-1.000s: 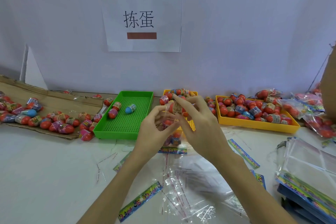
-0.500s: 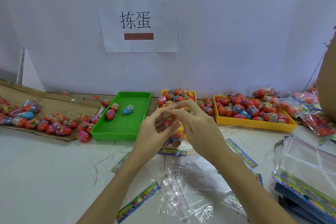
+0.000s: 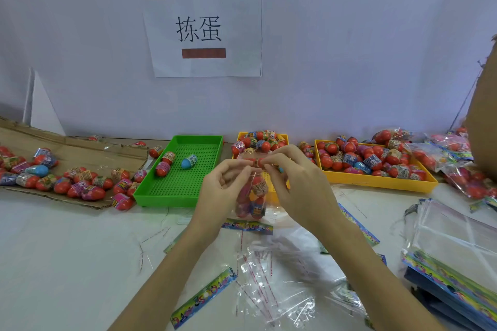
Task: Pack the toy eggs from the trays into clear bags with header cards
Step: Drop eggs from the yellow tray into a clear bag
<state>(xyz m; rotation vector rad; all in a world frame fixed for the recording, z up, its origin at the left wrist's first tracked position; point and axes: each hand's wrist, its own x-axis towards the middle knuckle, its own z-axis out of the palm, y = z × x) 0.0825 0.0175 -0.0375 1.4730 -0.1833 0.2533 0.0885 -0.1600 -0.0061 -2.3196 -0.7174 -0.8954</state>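
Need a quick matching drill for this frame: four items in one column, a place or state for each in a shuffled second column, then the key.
Things:
1. green tray
2. right-hand yellow tray
3. clear bag
4. flattened cardboard

Places or states:
A. heaped with toy eggs
B. held up by its top edge, both hands pinching
C. nearly bare, three eggs only
D. far left, eggs scattered on it

Pairs: 1-C, 2-A, 3-B, 4-D. The left hand and right hand share the grip on the bag, which already holds eggs.

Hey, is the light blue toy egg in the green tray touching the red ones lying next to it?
Apart. The head view shows bare green tray mesh between the light blue toy egg and the two red toy eggs.
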